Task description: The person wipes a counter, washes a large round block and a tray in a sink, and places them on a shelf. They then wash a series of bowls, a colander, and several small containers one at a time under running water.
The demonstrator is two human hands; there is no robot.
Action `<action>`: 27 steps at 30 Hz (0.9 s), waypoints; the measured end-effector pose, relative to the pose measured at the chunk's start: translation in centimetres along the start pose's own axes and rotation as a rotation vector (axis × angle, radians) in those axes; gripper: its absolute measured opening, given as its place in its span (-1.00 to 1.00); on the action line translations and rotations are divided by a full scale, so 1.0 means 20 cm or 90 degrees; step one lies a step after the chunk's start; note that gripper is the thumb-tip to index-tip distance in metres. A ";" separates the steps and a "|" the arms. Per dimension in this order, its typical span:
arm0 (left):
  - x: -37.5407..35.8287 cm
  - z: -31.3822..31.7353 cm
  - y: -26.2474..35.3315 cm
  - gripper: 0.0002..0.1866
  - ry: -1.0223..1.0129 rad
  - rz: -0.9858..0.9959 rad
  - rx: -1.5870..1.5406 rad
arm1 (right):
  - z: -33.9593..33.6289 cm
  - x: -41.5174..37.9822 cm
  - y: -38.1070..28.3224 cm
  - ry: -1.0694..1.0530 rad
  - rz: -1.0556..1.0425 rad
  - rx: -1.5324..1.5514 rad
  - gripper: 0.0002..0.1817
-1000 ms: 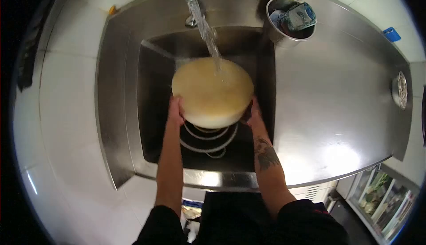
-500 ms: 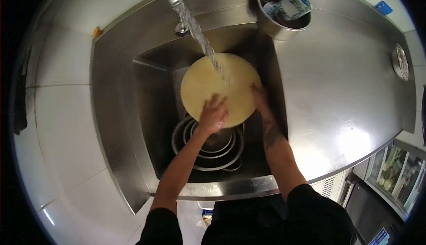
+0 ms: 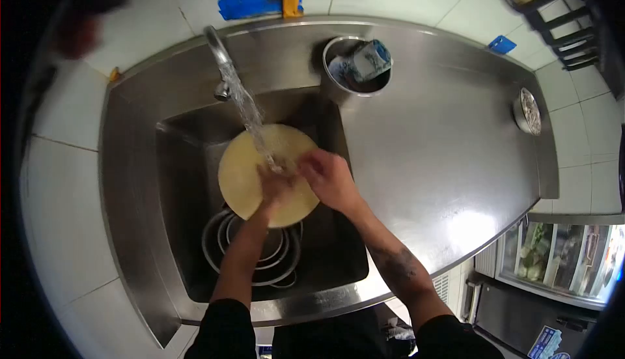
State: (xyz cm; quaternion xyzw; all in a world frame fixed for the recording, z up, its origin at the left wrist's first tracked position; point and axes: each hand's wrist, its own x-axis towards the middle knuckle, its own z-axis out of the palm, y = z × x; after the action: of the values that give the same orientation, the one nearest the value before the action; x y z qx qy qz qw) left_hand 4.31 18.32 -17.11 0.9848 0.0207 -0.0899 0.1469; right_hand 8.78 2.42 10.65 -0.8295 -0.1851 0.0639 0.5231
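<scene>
A round, pale yellow board (image 3: 241,177), seemingly a cutting board, lies tilted in the sink under running water (image 3: 246,105). My left hand (image 3: 277,186) is over its middle, in the stream; the fingers look spread, though blurred. Above the board's right side is my right hand (image 3: 329,180), its fingers bent and smeared by motion. Whether that hand holds anything small is hidden. Below the board, nested metal bowls or pots (image 3: 286,271) sit at the near end of the sink.
The faucet (image 3: 218,50) reaches over the sink (image 3: 176,229) from the back left. A metal pot (image 3: 338,85) holding a blue-and-white packet (image 3: 371,61) stands on the steel counter (image 3: 436,144). Farther right is a small metal bowl (image 3: 528,111). A dark rack (image 3: 553,17) hangs at upper right.
My right hand has left the board's right edge and come inward, its fingers now bent. My left hand has moved under the stream. The whole view has shifted, showing more wall.
</scene>
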 end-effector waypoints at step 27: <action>-0.37 0.01 0.08 -0.33 -0.077 -0.030 -0.058 | -1.75 0.13 0.23 -0.067 -0.096 -0.492 -0.85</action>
State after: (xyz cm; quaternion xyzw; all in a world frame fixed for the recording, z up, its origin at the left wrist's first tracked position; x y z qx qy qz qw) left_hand -2.96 16.73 -15.41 0.9691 0.0387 -0.1518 0.1907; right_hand 22.88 -27.94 22.29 -0.9450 -0.2820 -0.0067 0.1657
